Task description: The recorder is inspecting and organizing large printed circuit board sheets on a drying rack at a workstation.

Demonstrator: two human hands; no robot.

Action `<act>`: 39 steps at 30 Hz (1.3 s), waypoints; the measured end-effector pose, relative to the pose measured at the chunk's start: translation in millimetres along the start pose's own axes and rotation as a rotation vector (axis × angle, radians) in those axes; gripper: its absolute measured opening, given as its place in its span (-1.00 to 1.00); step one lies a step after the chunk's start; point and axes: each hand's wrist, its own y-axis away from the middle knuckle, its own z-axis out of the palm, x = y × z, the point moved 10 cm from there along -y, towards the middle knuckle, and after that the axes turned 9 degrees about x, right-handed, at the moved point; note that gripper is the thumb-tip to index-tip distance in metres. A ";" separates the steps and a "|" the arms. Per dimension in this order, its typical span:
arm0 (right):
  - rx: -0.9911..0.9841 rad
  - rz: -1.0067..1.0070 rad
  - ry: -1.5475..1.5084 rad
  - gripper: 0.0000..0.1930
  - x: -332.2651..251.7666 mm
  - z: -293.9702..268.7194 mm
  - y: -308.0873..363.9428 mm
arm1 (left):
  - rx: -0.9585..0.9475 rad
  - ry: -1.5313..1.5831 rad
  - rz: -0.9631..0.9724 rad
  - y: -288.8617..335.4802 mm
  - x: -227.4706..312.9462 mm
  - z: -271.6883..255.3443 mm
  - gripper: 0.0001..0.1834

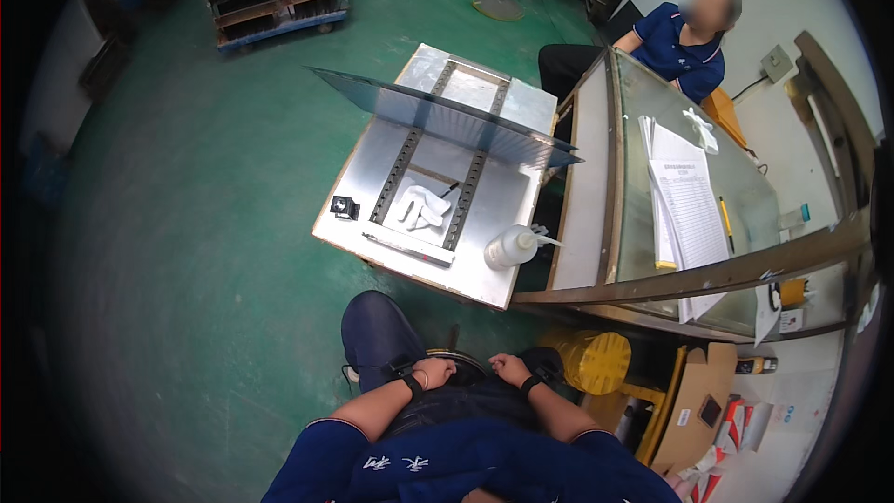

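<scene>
Both hands are low at my lap, well short of the work table (349,228). My left hand (435,372) has its fingers curled closed, and so does my right hand (509,369), a short gap to its right. Whether anything is inside either hand is hidden. A round rim (458,355) shows between and behind them. On the table a dark glass-like panel (438,116) stands on edge across two notched rails (396,174). Crumpled white gloves or cloth (424,208) with a dark pen (451,189) lie between the rails. A white bottle (507,249) stands at the right corner.
A small black block (345,208) and a pale strip (407,249) lie on the table. At right, a glass-topped desk (629,224) bears papers (689,205); a seated person (680,51) is behind it. A yellow cylinder (596,361) and cardboard box (691,410) stand below. A rack cart (279,0) is far left.
</scene>
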 end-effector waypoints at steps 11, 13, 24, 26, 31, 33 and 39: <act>0.242 -0.123 0.111 -0.78 -16.6 30.7 -29.3 | 0.233 0.090 0.115 -37.3 -7.3 -21.3 -0.79; 0.269 -0.135 0.055 -0.78 -11.6 28.6 -30.4 | 0.233 0.024 0.120 -32.5 2.6 -20.5 -0.79; 0.257 -0.222 -0.090 -0.76 -37.3 29.4 -35.0 | 0.284 0.066 0.110 -23.4 -16.8 -21.5 -0.78; 0.245 -0.221 -0.084 -0.75 -36.1 31.1 -37.1 | 0.309 0.079 0.121 -21.0 -13.0 -26.2 -0.78; 0.218 -0.238 -0.111 -0.75 -42.1 32.2 -38.8 | 0.280 0.133 -0.008 -13.7 -18.7 -28.2 -0.77; 0.226 -0.268 -0.083 -0.76 -46.9 31.5 -39.1 | 0.287 0.130 -0.007 -13.2 -20.0 -27.7 -0.77; 0.222 -0.303 -0.081 -0.77 -51.9 32.7 -41.4 | 0.315 0.141 -0.005 -13.1 -31.4 -21.2 -0.76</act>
